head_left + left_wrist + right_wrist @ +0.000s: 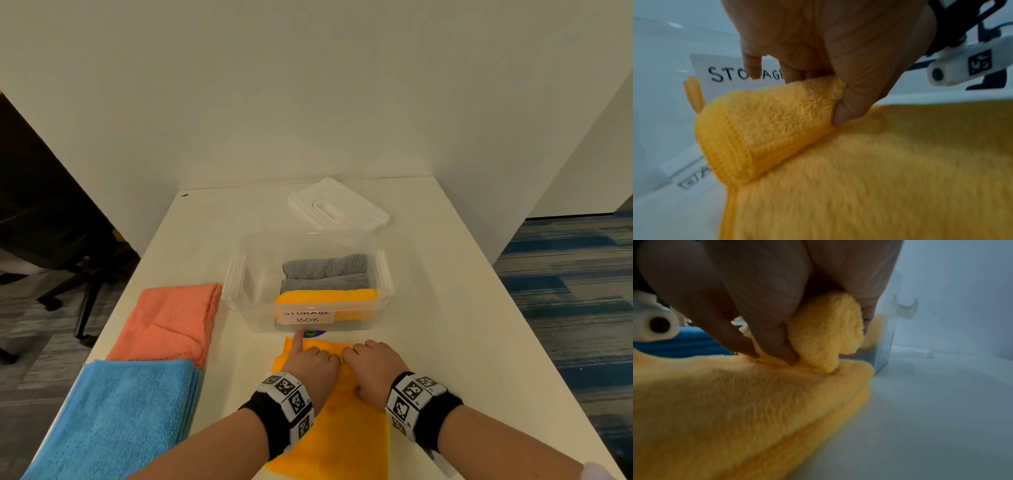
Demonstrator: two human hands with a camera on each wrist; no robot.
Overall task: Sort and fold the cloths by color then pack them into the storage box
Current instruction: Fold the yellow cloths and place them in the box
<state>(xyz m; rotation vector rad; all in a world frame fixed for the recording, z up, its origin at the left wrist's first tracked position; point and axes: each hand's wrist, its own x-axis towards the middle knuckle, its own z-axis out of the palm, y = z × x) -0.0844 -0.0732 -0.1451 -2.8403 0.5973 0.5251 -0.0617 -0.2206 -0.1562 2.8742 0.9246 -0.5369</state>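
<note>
- The left hand and the right hand are side by side on the yellow cloth, which lies on the bench.
- Each hand pinches the far edge of this cloth, rolled up between thumb and fingers.
- Just beyond the hands stands the storage box, which holds two grey cloths and a folded yellow cloth.
- To the left of the left hand lie an orange cloth and a blue cloth.

Left hand and right hand side by side, fingers curled, pinching.
</note>
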